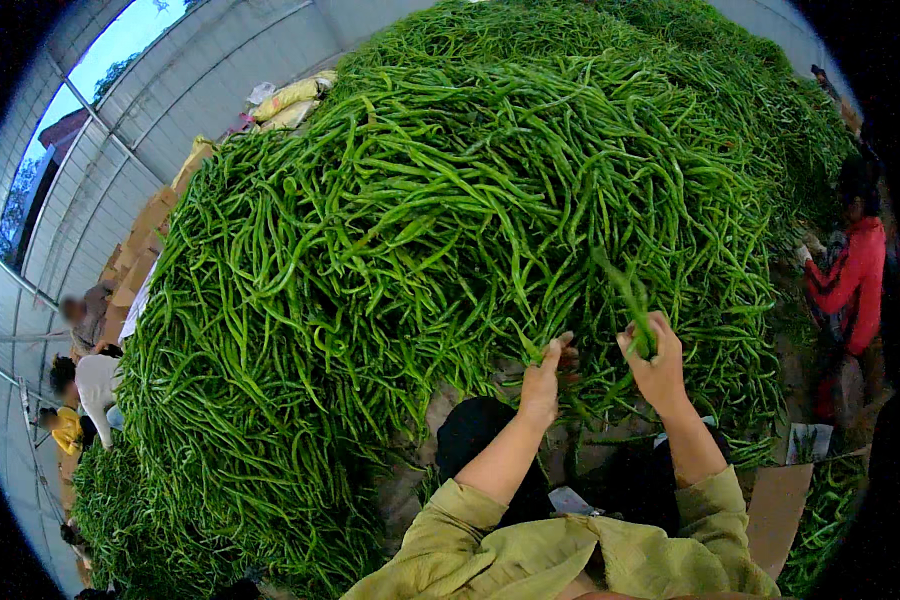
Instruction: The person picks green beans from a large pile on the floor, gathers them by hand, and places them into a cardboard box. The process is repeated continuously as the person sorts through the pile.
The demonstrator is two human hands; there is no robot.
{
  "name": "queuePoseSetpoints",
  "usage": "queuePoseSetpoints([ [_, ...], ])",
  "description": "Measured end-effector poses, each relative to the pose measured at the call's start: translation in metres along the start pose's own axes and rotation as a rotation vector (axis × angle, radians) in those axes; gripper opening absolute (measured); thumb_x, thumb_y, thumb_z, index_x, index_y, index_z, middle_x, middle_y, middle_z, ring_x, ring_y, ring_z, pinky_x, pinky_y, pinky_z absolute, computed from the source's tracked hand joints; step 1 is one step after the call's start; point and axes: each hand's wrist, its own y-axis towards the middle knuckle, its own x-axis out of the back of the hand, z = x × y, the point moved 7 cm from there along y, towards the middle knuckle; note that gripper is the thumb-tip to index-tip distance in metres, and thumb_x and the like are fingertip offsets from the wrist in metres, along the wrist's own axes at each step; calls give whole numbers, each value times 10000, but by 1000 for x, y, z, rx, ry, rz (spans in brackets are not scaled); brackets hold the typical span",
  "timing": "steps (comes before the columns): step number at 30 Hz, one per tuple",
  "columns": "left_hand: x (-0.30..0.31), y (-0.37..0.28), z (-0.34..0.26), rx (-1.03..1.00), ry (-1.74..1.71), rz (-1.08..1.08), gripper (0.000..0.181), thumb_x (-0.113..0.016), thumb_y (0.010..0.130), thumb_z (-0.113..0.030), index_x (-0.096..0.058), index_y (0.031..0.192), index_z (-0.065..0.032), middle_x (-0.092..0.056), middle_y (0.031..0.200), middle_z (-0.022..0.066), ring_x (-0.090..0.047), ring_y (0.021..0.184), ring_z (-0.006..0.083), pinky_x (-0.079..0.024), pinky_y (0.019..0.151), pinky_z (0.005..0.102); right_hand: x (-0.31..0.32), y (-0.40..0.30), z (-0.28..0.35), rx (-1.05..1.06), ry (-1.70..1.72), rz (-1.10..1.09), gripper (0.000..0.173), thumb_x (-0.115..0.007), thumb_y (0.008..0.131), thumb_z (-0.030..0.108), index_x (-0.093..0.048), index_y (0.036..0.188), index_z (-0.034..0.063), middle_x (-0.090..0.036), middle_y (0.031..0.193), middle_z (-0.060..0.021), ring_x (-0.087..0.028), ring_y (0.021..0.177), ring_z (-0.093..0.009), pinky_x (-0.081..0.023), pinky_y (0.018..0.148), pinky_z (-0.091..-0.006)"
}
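A huge heap of long green chili peppers (435, 217) fills the middle of the head view, in front of me. My right hand (654, 352) is closed around a few green peppers (631, 300), which are blurred and point up and to the left. My left hand (546, 379) is at the near edge of the heap, to the left of my right hand. A green pepper (525, 343) shows at its fingertips; whether the fingers grip it is not clear. Blurred reddish fingertips show at that hand's right side.
Cardboard (780, 510) stands at my lower right, with more peppers beyond it. A person in red (855, 285) is at the heap's right side. Several people, one in a white top (99, 390), are along the left. Yellow sacks (292, 101) lie behind the heap.
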Motion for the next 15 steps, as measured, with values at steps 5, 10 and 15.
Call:
queuePoseSetpoints([
  [5,-41,-8,14,173,-156,315,478,-352,959,-420,-432,1306,-101,-385,1344,40,-382,1204,202,-393,933,404,-67,-38,-32,-296,171,640,788,-802,614,298,-455,1264,17,-538,1173,-178,-535,1051,-264,-418,886,-373],
  [10,-22,2,-9,99,182,273,523,-459,938,-338,-339,1364,-59,-408,1337,101,-384,1219,199,-278,1033,328,-55,-16,-33,-346,278,560,639,-762,670,299,-523,1176,-11,-601,1071,-165,-570,973,-264,-429,861,-354],
  [15,21,50,-169,-554,579,-145,355,-599,860,-264,-567,1124,-29,-598,1019,70,-560,860,148,-460,803,291,-32,0,-62,-717,715,226,621,-728,741,291,-453,1207,-14,-599,995,-120,-560,953,-221,-399,886,-433],
])
